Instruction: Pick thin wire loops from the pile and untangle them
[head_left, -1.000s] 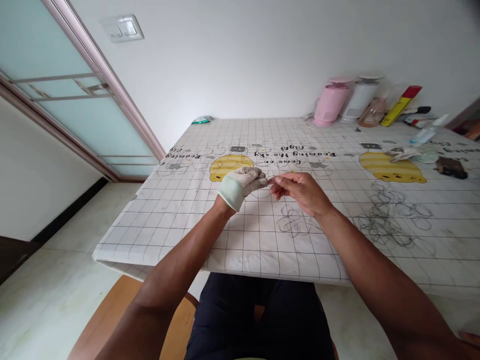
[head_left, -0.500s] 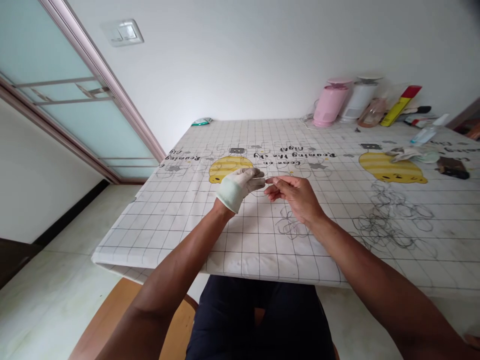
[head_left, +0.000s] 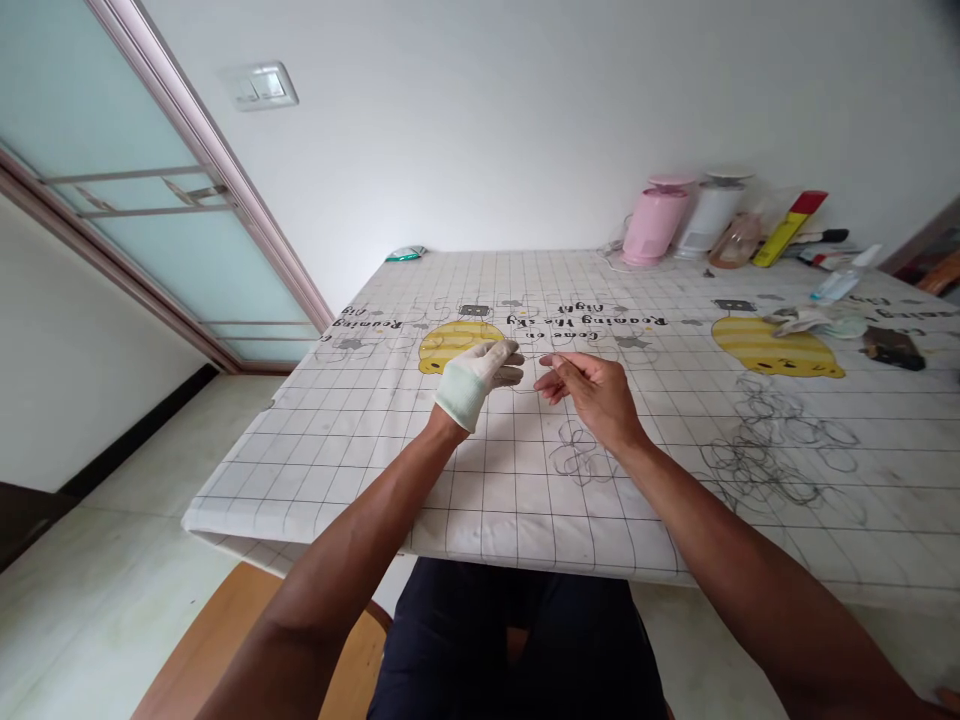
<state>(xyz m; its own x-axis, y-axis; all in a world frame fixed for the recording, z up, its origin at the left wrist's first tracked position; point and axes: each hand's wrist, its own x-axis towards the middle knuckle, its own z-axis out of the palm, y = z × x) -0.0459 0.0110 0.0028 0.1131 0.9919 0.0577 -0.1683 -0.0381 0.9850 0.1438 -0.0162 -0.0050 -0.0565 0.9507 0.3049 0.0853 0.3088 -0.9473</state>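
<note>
My left hand (head_left: 480,378) wears a pale glove with a mint cuff and hovers over the table near a printed yellow bee. Its thumb and fingers are bent together; whatever it may hold is too small to see. Facing it, my bare right hand (head_left: 596,390) has thumb and index finger pinched, and anything between them cannot be made out. A small gap separates the two hands. Thin dark looped wire (head_left: 579,455) lies on the tablecloth just below my right hand. A larger tangle of the same loops (head_left: 769,460) spreads farther right.
The checked tablecloth (head_left: 300,480) covers the table. Along the wall at the back right are a pink device (head_left: 655,225), a white device (head_left: 707,220), bottles and a yellow-red box (head_left: 789,230). A glove (head_left: 821,322) and a dark object (head_left: 892,348) lie right.
My hands have drawn slightly apart, with fingertips that were almost touching now separated by a gap. The camera view has shifted a little.
</note>
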